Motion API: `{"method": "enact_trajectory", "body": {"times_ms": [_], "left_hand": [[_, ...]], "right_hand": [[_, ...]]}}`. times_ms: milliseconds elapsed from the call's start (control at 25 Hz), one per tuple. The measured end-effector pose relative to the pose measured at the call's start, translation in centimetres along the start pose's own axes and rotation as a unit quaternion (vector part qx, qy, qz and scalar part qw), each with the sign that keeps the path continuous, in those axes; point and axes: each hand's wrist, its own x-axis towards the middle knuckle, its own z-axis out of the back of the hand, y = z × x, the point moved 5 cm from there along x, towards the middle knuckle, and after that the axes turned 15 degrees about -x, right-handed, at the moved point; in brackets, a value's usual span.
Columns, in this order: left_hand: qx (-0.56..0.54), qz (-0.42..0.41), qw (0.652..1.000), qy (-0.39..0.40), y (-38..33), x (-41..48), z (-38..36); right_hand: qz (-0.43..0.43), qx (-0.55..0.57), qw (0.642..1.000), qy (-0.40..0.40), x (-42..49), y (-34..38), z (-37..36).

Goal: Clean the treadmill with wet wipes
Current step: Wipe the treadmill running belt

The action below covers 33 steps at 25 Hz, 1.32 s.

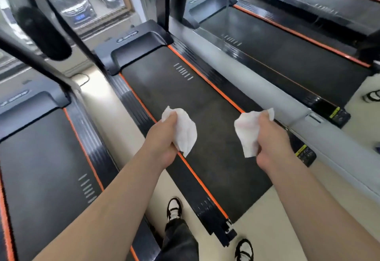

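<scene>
A black treadmill point(197, 104) with orange side stripes runs from the window down to my feet. My left hand point(162, 139) grips a crumpled white wet wipe point(186, 135) above the belt's left orange stripe. My right hand point(271, 137) grips a second white wet wipe point(246, 129) above the belt's right side. Both hands are held in the air over the belt, apart from each other, with the wipes hanging down.
Another treadmill point(47, 158) lies to the left and a third treadmill point(287, 51) to the right. A grey side rail point(267, 88) runs along the right. Black uprights and a padded handle point(43, 32) rise at upper left. My shoes point(174, 209) stand on pale floor.
</scene>
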Motion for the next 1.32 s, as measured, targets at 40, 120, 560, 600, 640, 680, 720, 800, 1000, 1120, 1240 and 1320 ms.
{"method": "enact_trajectory", "body": {"times_ms": [40,120,560,600,640,680,720,800,1000,1120,1240,1320], "left_hand": [[0.024,0.015,0.999,0.040,-0.4,1.7,-0.5],[0.083,0.044,0.991,0.095,-1.2,4.6,-1.4],[0.106,0.227,0.959,0.131,2.5,7.8,-7.6],[0.064,0.260,0.952,0.149,3.0,7.2,-8.1],[0.039,0.286,0.943,0.165,3.4,6.9,-8.4],[0.027,0.305,0.935,0.179,3.7,6.8,-8.6],[0.030,0.308,0.933,0.186,4.1,7.2,-8.7],[0.071,0.284,0.939,0.182,4.8,8.8,-8.9],[0.180,0.230,0.939,0.180,6.8,16.1,-9.6],[0.241,0.206,0.928,0.195,8.1,22.7,-9.9],[0.276,0.196,0.918,0.206,9.3,29.2,-9.1],[0.289,0.200,0.911,0.214,10.3,32.0,-8.5]], "right_hand": [[-0.021,0.015,1.000,0.011,0.5,0.3,-1.3],[-0.061,0.059,0.996,0.034,1.2,0.8,-3.6],[0.006,0.210,0.965,0.157,2.6,1.5,-5.3],[-0.004,0.205,0.968,0.148,3.1,0.9,-5.2],[-0.015,0.206,0.970,0.129,3.5,0.3,-5.0],[-0.031,0.206,0.973,0.102,4.1,-0.4,-4.7],[-0.047,0.208,0.974,0.078,4.6,-1.0,-4.5],[-0.093,0.212,0.972,0.038,6.1,-2.3,-4.1],[-0.162,0.188,0.967,-0.056,12.2,-4.4,-4.7],[-0.176,0.180,0.963,-0.099,16.8,-5.1,-6.4],[-0.200,0.180,0.953,-0.138,21.4,-7.0,-9.1],[-0.204,0.187,0.950,-0.146,23.8,-8.7,-10.6]]}}
